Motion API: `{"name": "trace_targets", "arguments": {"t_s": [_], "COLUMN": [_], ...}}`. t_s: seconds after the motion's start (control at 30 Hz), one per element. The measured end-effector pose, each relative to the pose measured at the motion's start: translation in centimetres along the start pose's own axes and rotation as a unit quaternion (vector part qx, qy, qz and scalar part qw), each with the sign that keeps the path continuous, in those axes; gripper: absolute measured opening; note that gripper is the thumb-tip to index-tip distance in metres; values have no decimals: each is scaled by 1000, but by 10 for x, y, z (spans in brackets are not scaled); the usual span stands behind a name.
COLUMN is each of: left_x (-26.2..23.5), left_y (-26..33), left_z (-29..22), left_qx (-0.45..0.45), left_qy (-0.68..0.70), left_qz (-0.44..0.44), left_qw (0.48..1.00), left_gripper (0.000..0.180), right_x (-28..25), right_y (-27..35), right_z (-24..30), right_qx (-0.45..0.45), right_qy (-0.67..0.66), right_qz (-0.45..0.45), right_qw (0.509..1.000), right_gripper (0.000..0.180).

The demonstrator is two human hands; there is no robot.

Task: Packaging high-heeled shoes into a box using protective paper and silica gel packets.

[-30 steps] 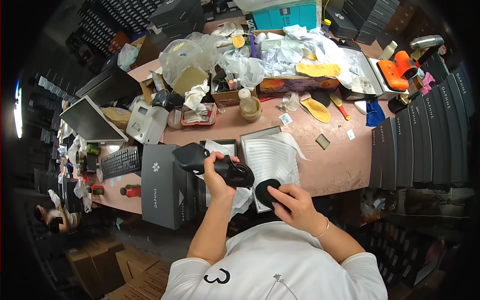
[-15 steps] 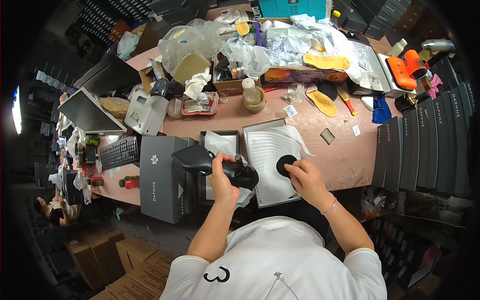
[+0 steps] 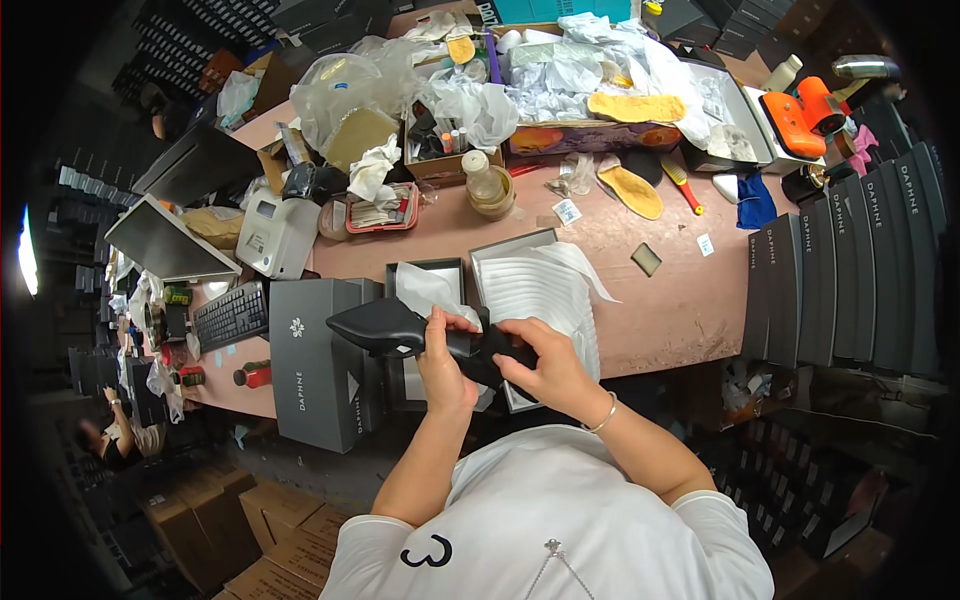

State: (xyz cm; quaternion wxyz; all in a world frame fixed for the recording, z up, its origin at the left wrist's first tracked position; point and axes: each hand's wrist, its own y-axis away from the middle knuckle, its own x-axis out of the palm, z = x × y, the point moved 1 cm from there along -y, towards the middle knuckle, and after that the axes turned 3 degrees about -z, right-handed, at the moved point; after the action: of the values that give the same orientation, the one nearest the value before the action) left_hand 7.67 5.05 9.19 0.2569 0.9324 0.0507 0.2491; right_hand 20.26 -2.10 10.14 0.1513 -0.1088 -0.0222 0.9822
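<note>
My left hand (image 3: 446, 372) is wrapped round the middle of a black pointed shoe (image 3: 374, 327), its toe to the left. My right hand (image 3: 548, 368) is closed at the shoe's heel end, fingers pressed against it. The black round pad carried in that hand a moment ago is mostly hidden between fingers and shoe. Below the hands lies an open shoebox lined with white ribbed padding (image 3: 535, 290), with a sheet of white tissue at its right. Left of it, a dark box (image 3: 459, 268) holds more white paper (image 3: 425, 285), partly covered by the shoe.
Closed grey shoeboxes (image 3: 315, 350) stand at left beside a keyboard (image 3: 230, 316); more shoeboxes (image 3: 850, 270) line the right. Across the back are a bottle (image 3: 484, 176), a paper-filled carton (image 3: 590, 138), a yellow insole (image 3: 632, 190) and a red-handled brush (image 3: 683, 186).
My right hand has moved left from above the padded box onto the shoe's heel end, taking the black round pad with it. My left hand still holds the shoe.
</note>
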Motion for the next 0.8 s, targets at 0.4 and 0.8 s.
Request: {"name": "trace_targets", "arguments": {"t_s": [0.4, 0.8], "left_x": [1, 3], "left_y": [9, 24], "left_z": [-15, -7], "left_qx": [-97, -124], "left_qy": [84, 32], "left_qz": [-3, 34], "left_qw": [992, 991], "left_gripper": [30, 15], "right_x": [-10, -25], "right_y": [26, 24], "right_z": [-24, 11], "right_qx": [83, 36], "right_qy": [-10, -18], "right_qz": [51, 64], "right_qw": [995, 997], "right_gripper": [33, 36]}}
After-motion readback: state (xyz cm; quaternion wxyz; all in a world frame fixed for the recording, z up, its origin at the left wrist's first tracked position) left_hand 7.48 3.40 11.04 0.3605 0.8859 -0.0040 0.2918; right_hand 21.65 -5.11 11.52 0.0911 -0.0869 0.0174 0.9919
